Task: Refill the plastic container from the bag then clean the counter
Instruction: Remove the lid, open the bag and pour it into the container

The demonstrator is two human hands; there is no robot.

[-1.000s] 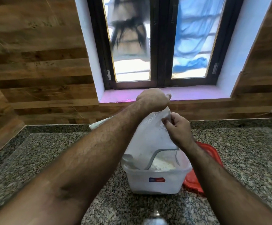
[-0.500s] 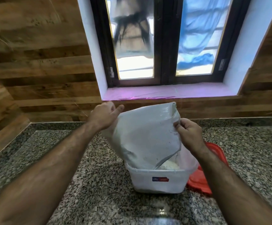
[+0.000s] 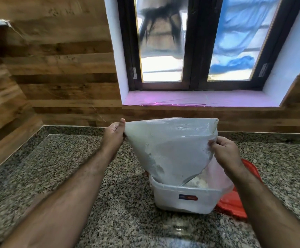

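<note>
Left hand [image 3: 113,136] pinching the left corner of the bag [image 3: 170,149], thumb on top. Bag upturned, mouth down inside the plastic container [image 3: 185,199] on the granite counter [image 3: 56,167]. Red-and-blue label [image 3: 188,197] on the container's front, writing too small to read. White contents [image 3: 199,182] heaped inside. Right hand [image 3: 226,153] gripping the bag's right edge. Red lid [image 3: 233,203] flat behind the container, touching it.
</note>
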